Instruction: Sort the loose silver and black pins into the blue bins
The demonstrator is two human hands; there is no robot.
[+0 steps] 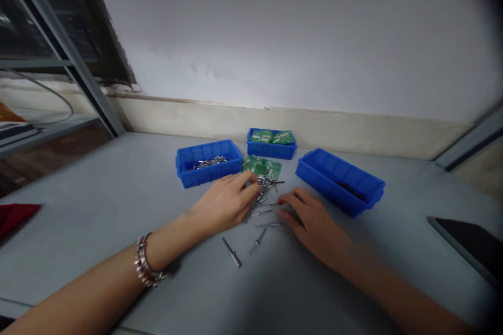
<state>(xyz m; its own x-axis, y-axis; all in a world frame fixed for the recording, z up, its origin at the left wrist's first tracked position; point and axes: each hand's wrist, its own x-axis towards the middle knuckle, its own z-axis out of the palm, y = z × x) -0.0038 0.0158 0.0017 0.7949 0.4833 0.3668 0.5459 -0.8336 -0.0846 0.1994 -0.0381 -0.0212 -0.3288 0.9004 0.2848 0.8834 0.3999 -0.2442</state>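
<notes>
Silver blind rivets lie in a loose pile (267,184) on the grey table, with several single ones scattered toward me. My left hand (230,199) is at the pile's left side, its fingers curled down into the rivets. Its fingertips are partly hidden, so what they hold cannot be made out. To the right of the pile is my right hand (310,220), thumb and fingers bent but apart, close to the end of a loose rivet (269,225). Nearest to me lies another single rivet (232,253). A green plastic bag (262,166) lies just behind the pile.
A blue bin (208,170) at left holds more rivets. Another blue bin (271,151) at the back holds green bags. The right blue bin (334,188) has dark pieces inside. A dark flat device (467,243) lies far right, red cloth (18,217) far left. A wall stands behind.
</notes>
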